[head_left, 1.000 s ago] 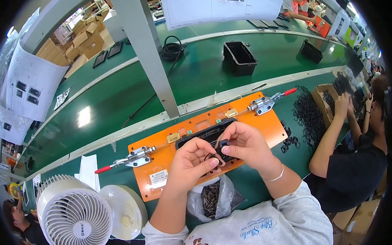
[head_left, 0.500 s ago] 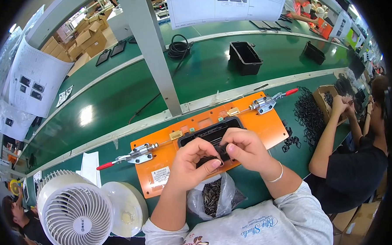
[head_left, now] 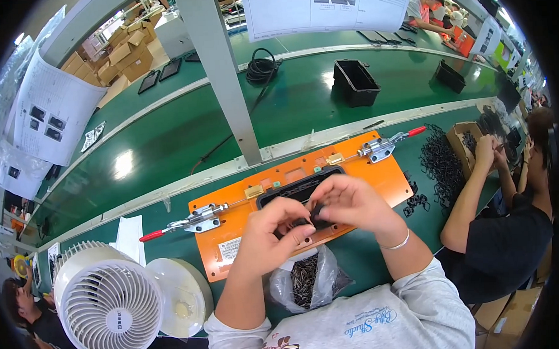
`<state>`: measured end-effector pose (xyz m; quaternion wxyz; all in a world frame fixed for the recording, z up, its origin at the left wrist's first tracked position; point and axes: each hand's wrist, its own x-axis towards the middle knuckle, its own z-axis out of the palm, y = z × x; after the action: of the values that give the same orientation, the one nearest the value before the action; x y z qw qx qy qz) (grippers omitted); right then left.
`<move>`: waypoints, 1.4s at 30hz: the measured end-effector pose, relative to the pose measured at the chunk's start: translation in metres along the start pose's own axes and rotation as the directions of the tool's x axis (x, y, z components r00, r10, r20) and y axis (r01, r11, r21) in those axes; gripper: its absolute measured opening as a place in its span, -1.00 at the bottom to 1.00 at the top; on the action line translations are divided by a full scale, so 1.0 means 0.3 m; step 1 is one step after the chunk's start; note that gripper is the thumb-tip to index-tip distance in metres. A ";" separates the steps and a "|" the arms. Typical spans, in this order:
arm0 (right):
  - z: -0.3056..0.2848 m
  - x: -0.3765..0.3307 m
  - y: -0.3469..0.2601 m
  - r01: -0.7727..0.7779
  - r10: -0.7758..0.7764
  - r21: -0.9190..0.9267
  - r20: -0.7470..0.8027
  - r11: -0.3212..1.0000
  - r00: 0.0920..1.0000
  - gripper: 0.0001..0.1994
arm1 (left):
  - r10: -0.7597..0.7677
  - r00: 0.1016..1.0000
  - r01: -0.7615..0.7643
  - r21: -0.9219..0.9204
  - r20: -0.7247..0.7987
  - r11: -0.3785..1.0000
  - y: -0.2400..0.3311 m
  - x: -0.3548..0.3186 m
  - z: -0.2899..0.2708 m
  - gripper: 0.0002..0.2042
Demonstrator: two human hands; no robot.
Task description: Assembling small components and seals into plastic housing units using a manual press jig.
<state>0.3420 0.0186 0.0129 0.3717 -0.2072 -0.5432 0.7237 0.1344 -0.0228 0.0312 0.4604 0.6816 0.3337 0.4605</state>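
Observation:
My left hand (head_left: 273, 234) and my right hand (head_left: 356, 208) meet over the front of an orange fixture plate (head_left: 217, 246). Fingers of both are curled closed around a small black part (head_left: 319, 214); its exact kind is hidden by them. Behind my fingers a black plastic case (head_left: 302, 187) sits in the fixture, partly covered by my hands. Just below, a clear plastic bag (head_left: 324, 275) lies open with many thin metal pins (head_left: 304, 279) in it.
Red-handled toggle clamps (head_left: 205, 219) (head_left: 378, 150) flank the case. A white fan (head_left: 110, 306) stands at the left. Black clips (head_left: 441, 167) pile up at the right, beside a co-worker's arms (head_left: 468, 203). Another black case (head_left: 355, 84) sits on the green belt beyond a metal post (head_left: 222, 83).
My right hand has shifted its fingers around the black part, turning slightly inward. The case on the belt and the rest of the scene sit slightly further right in the picture.

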 end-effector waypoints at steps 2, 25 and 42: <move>-0.050 0.004 -0.026 0.040 -0.063 -0.116 -0.204 0.992 0.977 -0.75 | -0.152 0.981 0.129 -0.183 -0.121 0.975 -0.006 -0.009 -0.013 -0.69; -0.198 0.211 -0.054 -0.022 -0.205 -0.793 -0.184 0.609 0.961 -0.88 | -0.019 0.930 -0.035 -0.140 -0.368 0.990 -0.001 -0.032 -0.152 -0.81; 0.022 -0.030 0.041 0.239 -0.206 -0.969 0.221 0.066 0.953 -0.82 | -0.057 0.892 -0.014 -0.152 -0.448 0.988 -0.068 0.004 -0.131 -0.67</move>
<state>0.3391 0.0060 0.0024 0.2370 -0.3071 -0.9148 0.1125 0.0975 -0.0019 0.0186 0.4260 0.5158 0.4028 0.6247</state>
